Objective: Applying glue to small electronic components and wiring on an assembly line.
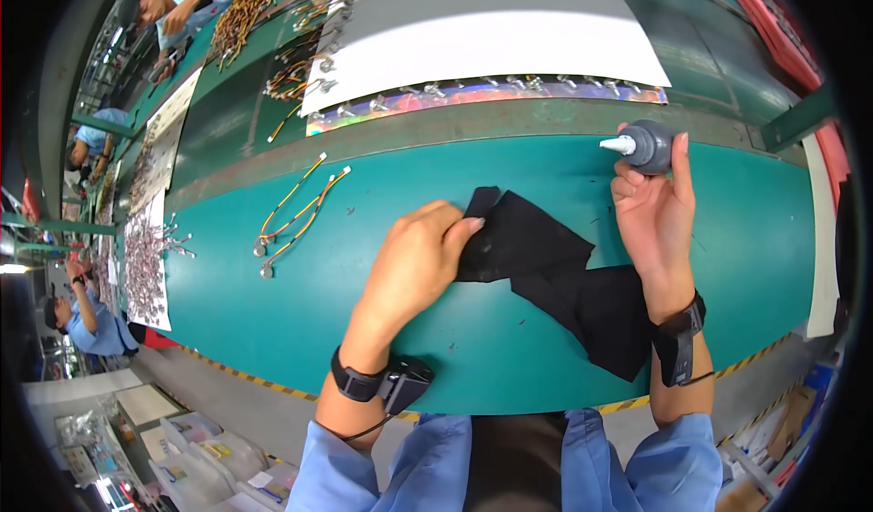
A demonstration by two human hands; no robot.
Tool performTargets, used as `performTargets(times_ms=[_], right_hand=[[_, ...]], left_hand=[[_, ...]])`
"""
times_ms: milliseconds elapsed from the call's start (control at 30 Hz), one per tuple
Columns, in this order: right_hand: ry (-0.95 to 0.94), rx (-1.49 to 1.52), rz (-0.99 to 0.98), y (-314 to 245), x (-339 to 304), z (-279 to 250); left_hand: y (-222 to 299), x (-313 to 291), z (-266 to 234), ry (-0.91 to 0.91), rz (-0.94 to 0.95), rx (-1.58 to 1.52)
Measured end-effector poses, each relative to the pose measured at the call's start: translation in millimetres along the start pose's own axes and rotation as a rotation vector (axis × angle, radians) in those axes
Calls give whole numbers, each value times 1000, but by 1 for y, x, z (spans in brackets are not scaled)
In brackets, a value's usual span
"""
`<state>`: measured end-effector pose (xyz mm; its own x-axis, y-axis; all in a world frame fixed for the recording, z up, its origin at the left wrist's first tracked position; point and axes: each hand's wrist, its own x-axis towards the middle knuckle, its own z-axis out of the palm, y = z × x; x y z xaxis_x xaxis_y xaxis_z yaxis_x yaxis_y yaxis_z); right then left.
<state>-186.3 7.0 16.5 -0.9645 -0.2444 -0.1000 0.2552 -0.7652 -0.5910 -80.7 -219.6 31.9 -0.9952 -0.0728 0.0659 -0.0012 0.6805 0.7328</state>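
Observation:
My left hand [416, 256] pinches the upper left corner of a black cloth [532, 239] between thumb and fingers. The cloth lies on the green mat, folded and spread toward my right wrist. To the right, my right hand [657, 207] holds a dark grey squeeze bottle [651, 146] tilted sideways, its white nozzle pointing left. The bottle is above the mat, clear of the cloth. On the mat left of my left hand lie two wired parts [300, 216], each with red, yellow and black leads, a white connector and a small round metal end.
Behind the green mat [236, 303], a white sheet [482, 35] has small metal parts along its edges. Wire bundles [245, 7] lie at the far left. More small parts cover a white sheet [145, 266] at left. Co-workers [86, 316] sit along the left side.

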Motion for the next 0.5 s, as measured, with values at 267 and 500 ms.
performTargets(times_ms=[267, 500], right_hand=[[-41, 314, 128, -14, 9, -17], [-46, 430, 132, -24, 17, -30]], left_hand=[[7, -32, -33, 236, -33, 5], [-50, -62, -92, 427, -222, 372]])
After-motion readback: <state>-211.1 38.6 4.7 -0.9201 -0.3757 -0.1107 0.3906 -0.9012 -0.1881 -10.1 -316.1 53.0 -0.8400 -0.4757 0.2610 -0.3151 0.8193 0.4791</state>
